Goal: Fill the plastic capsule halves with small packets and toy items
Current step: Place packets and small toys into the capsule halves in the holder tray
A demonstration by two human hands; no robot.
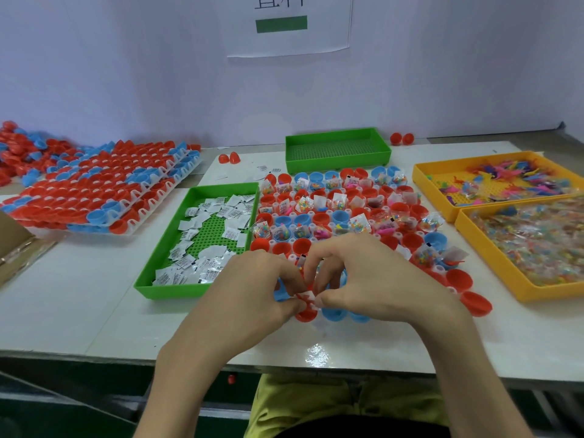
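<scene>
Single view, head camera. It is worn on the person's head and faces forward and down across the table (79, 311) toward the wall (126, 74) behind it. The wide-angle field takes in the wall in the upper third, with the paper sign (289, 23) cut by the top edge.

Close range. The left hand (252, 289) and right hand (363, 273) sit large just below frame centre, forearms entering from the bottom edge. The packet (305, 297) pinched between them lies about mid-width. The lap (316, 399) shows at bottom centre, under the table's near edge.

The green tray (170, 290) is left of centre. The yellow trays (493, 260) run off the right edge. The racks of capsule halves (94, 191) reach the left edge.
</scene>
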